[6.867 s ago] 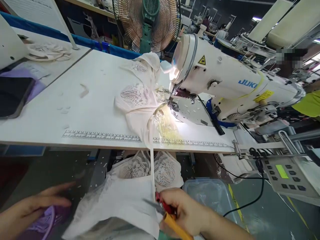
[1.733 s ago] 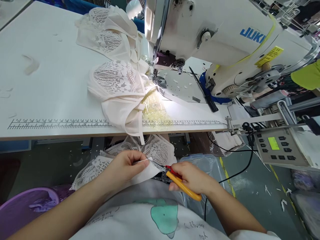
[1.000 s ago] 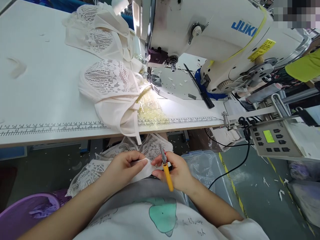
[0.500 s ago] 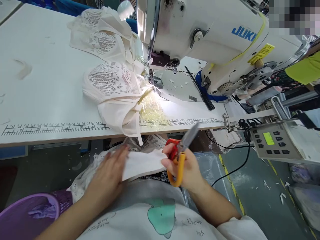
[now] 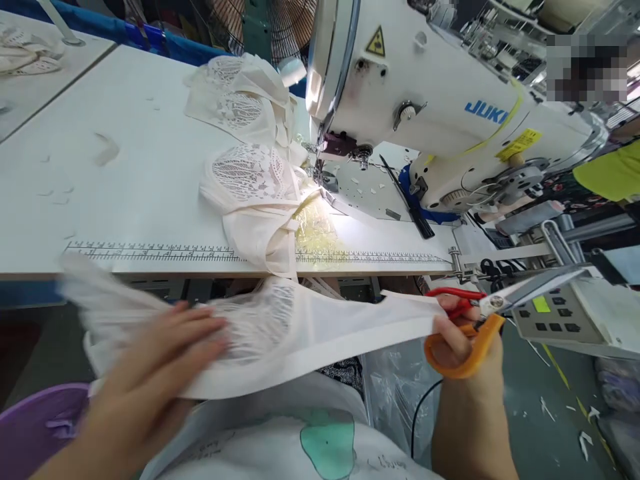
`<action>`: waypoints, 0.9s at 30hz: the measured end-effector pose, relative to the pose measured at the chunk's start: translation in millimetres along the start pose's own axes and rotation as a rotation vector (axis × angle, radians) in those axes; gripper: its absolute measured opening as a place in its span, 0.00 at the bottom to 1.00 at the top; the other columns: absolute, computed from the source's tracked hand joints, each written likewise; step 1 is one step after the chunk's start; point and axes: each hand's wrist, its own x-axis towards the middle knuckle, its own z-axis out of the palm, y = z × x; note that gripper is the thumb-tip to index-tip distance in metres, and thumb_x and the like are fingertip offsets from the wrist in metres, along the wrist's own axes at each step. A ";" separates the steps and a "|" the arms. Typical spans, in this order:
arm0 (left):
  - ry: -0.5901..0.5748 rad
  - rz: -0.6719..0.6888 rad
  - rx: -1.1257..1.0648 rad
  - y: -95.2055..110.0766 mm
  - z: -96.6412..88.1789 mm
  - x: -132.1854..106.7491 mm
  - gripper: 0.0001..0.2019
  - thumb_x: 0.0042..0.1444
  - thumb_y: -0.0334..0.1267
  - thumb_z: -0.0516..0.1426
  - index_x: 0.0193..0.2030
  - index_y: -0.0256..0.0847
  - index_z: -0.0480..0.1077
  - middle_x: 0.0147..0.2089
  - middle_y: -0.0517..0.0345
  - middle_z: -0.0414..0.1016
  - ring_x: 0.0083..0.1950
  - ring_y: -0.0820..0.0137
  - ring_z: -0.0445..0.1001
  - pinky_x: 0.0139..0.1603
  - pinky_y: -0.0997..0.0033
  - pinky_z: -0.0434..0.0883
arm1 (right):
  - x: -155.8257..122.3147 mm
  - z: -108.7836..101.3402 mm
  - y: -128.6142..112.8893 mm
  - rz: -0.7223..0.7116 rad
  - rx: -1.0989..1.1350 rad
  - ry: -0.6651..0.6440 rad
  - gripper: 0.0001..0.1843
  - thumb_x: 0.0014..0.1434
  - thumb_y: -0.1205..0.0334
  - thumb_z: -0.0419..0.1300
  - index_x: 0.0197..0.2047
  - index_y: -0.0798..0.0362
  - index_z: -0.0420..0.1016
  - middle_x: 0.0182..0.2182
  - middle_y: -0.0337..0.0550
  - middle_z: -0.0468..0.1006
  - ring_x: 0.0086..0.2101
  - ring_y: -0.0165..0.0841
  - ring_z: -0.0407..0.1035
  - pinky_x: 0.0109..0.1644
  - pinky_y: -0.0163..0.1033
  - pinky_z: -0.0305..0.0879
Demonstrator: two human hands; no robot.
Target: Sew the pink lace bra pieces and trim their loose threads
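Note:
A cream lace garment piece (image 5: 280, 330) is stretched out flat across my lap, below the table edge. My left hand (image 5: 155, 373) lies on its left part with the fingers spread, blurred by motion. My right hand (image 5: 463, 340) pinches the piece's right end and also grips scissors (image 5: 493, 310) with one orange and one red handle, blades pointing right. More cream lace pieces (image 5: 250, 180) lie chained together on the white table (image 5: 125, 193), running to the needle of the white JUKI sewing machine (image 5: 425, 113).
A printed ruler (image 5: 150, 250) runs along the table's front edge. A control panel (image 5: 555, 313) hangs at the right. A purple basket (image 5: 40, 427) sits at lower left, a clear plastic bin (image 5: 395, 387) below. A fan (image 5: 260, 27) stands behind. A person in yellow-green (image 5: 607, 170) is at far right.
My hands have moved apart, pulling the lace piece out wide across my lap. The right hand swung the scissors out to the right. The view tilted up a little.

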 end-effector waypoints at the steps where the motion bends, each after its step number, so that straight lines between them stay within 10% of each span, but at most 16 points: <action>1: -0.031 0.111 0.005 8.3 15.7 8.2 0.32 0.54 0.28 0.51 0.63 0.59 0.55 0.68 0.69 0.54 0.65 0.58 0.58 0.67 0.52 0.54 | 3.0 -14.5 3.6 0.036 -0.112 0.076 0.11 0.47 0.59 0.64 0.33 0.51 0.69 0.32 0.41 0.72 0.33 0.35 0.69 0.35 0.40 0.66; 4: -0.112 0.242 0.030 16.7 37.7 30.6 0.18 0.59 0.31 0.50 0.55 0.47 0.66 0.60 0.54 0.68 0.61 0.62 0.64 0.64 0.55 0.59 | 10.5 -46.3 10.4 0.144 -0.530 0.143 0.16 0.44 0.51 0.64 0.34 0.52 0.71 0.28 0.41 0.73 0.28 0.36 0.68 0.29 0.38 0.63; 8: 0.051 0.187 0.119 -1.1 3.8 75.4 0.13 0.62 0.36 0.48 0.44 0.41 0.72 0.44 0.54 0.77 0.45 0.69 0.75 0.47 0.72 0.71 | 19.1 -29.1 6.6 0.173 -0.624 0.003 0.20 0.45 0.46 0.63 0.35 0.53 0.74 0.27 0.44 0.77 0.25 0.35 0.68 0.27 0.38 0.62; 12: -0.056 -0.174 0.426 -23.0 -33.0 158.7 0.18 0.61 0.36 0.43 0.47 0.38 0.71 0.50 0.51 0.75 0.53 0.62 0.71 0.50 0.64 0.69 | 33.3 60.2 -13.4 0.016 -0.392 -0.315 0.15 0.48 0.50 0.61 0.33 0.52 0.71 0.29 0.43 0.78 0.29 0.35 0.70 0.32 0.38 0.65; 17: -0.198 -0.257 0.450 -48.3 -28.9 229.4 0.11 0.48 0.33 0.56 0.40 0.38 0.73 0.44 0.47 0.76 0.49 0.54 0.72 0.44 0.64 0.69 | 53.1 180.7 -40.8 -0.059 -0.462 -0.482 0.13 0.45 0.62 0.64 0.25 0.50 0.60 0.24 0.36 0.70 0.27 0.32 0.67 0.30 0.35 0.59; 22: -0.057 -0.381 0.371 -65.2 -36.5 202.3 0.08 0.54 0.34 0.51 0.28 0.38 0.68 0.30 0.54 0.74 0.37 0.63 0.74 0.35 0.69 0.67 | 64.6 220.3 -46.6 -0.075 -0.427 -0.498 0.15 0.42 0.74 0.60 0.21 0.49 0.55 0.19 0.31 0.60 0.24 0.30 0.62 0.28 0.35 0.54; 27: 0.347 -0.517 0.147 -74.5 -62.8 126.7 0.15 0.65 0.36 0.40 0.46 0.31 0.64 0.40 0.52 0.73 0.40 0.68 0.72 0.39 0.68 0.70 | 63.1 202.2 -42.6 -0.036 -0.298 -0.557 0.13 0.44 0.68 0.59 0.23 0.49 0.54 0.21 0.32 0.62 0.23 0.28 0.57 0.27 0.35 0.55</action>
